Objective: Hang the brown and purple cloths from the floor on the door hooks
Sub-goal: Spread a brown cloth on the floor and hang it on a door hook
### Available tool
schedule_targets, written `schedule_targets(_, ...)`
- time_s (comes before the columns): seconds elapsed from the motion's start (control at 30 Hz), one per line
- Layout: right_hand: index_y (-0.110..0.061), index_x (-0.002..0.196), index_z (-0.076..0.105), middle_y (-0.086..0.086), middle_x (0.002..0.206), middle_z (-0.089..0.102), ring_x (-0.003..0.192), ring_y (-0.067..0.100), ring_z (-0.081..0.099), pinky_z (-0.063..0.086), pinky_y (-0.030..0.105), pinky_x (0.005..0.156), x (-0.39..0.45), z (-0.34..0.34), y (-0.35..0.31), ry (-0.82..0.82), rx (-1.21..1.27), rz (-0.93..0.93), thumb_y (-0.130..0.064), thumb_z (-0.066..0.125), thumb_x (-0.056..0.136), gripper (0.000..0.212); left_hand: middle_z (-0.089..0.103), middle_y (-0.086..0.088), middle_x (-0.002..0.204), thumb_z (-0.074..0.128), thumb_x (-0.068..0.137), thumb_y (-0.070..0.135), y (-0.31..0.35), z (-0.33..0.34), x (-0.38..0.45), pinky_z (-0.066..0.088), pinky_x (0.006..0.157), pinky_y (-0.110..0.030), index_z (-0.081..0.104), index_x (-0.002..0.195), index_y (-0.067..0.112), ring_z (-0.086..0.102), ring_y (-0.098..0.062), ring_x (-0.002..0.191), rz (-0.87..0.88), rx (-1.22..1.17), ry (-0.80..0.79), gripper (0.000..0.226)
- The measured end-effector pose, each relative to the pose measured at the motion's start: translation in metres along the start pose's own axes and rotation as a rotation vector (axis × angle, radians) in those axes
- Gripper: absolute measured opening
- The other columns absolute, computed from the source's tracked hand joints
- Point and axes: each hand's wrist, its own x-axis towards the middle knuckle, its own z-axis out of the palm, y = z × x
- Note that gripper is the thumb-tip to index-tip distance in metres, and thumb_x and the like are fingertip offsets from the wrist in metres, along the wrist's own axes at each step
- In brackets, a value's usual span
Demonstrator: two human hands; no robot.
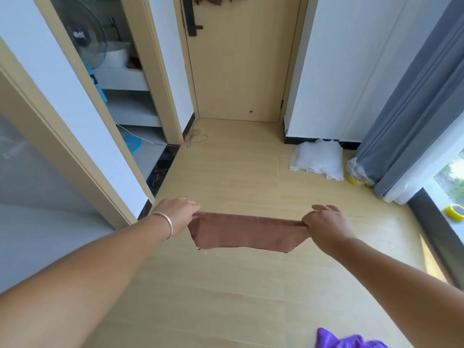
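Left hand (179,213) and right hand (324,222) pinching brown cloth (247,232) taut above floor (226,172); purple cloth (346,340) on floor, door (241,71) ahead.

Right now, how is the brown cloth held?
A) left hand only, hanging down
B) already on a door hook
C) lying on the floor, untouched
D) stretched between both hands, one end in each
D: the brown cloth spans taut between the left hand and the right hand, each gripping one end above the floor.
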Motion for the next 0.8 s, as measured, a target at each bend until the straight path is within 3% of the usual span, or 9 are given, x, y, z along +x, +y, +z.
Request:
schedule_targets(0.13,-0.034,0.102,0.068,-0.018,0.109,0.067,0.131,0.010,0.042,0.031,0.027,0.105,-0.009,-0.066,0.018,0.074,0.000,0.020,-0.021,0.047,0.092,0.026,0.056,0.004,0.113,0.035,0.102,0.032,-0.013,-0.071,-0.013,0.047,0.081,-0.033,0.056,0.107,0.019,0.052,-0.017,0.112,0.007,0.012,0.055,0.025)
schedule_targets(0.2,-0.032,0.101,0.068,-0.015,0.108,0.067,0.129,0.011,0.044,0.032,0.029,0.105,-0.016,-0.102,0.027,0.128,0.016,0.014,-0.027,0.043,0.096,0.025,0.055,0.005,0.113,0.034,0.103,0.036,-0.018,-0.107,-0.024,0.045,0.076,-0.032,0.056,0.106,0.020,0.052,-0.015,0.111,0.000,0.019,0.085,0.027)
schedule_targets(0.27,-0.031,0.098,0.068,-0.012,0.102,0.067,0.120,0.012,0.050,0.037,0.029,0.099,-0.026,-0.135,0.037,0.165,0.036,0.009,-0.033,0.038,0.099,0.030,0.055,0.005,0.107,0.033,0.103,0.037,-0.021,-0.139,-0.036,0.039,0.070,-0.030,0.055,0.101,0.020,0.051,-0.014,0.106,-0.006,0.031,0.105,0.028)
schedule_targets(0.4,-0.029,0.097,0.068,-0.008,0.093,0.062,0.098,0.015,0.057,0.042,0.028,0.083,-0.044,-0.195,0.050,0.187,0.079,0.006,-0.033,0.034,0.100,0.035,0.051,0.007,0.096,0.031,0.104,0.038,-0.026,-0.195,-0.062,0.037,0.070,-0.030,0.051,0.090,0.023,0.044,-0.011,0.088,-0.028,0.029,0.128,0.029)
schedule_targets(0.6,-0.031,0.099,0.066,-0.010,0.093,0.061,0.097,0.014,0.057,0.044,0.028,0.081,-0.067,-0.279,0.076,0.242,0.088,0.030,-0.025,0.038,0.097,0.029,0.054,0.008,0.093,0.030,0.104,0.040,-0.028,-0.277,-0.097,0.041,0.070,-0.031,0.052,0.081,0.024,0.053,-0.014,0.090,-0.031,-0.021,0.175,0.035)
schedule_targets(0.7,-0.034,0.104,0.065,-0.011,0.098,0.062,0.098,0.015,0.058,0.046,0.029,0.081,-0.076,-0.316,0.091,0.267,0.103,0.063,-0.024,0.040,0.096,0.029,0.057,0.003,0.091,0.029,0.104,0.038,-0.027,-0.317,-0.111,0.034,0.061,-0.029,0.054,0.080,0.019,0.054,-0.017,0.082,-0.039,-0.024,0.202,0.039)
schedule_targets(0.8,-0.034,0.105,0.064,-0.009,0.101,0.061,0.100,0.018,0.058,0.046,0.031,0.082,-0.087,-0.353,0.105,0.290,0.128,0.082,-0.028,0.038,0.096,0.028,0.058,-0.001,0.084,0.030,0.104,0.039,-0.022,-0.359,-0.125,0.037,0.063,-0.031,0.054,0.080,0.018,0.050,-0.018,0.073,-0.062,-0.035,0.221,0.039)
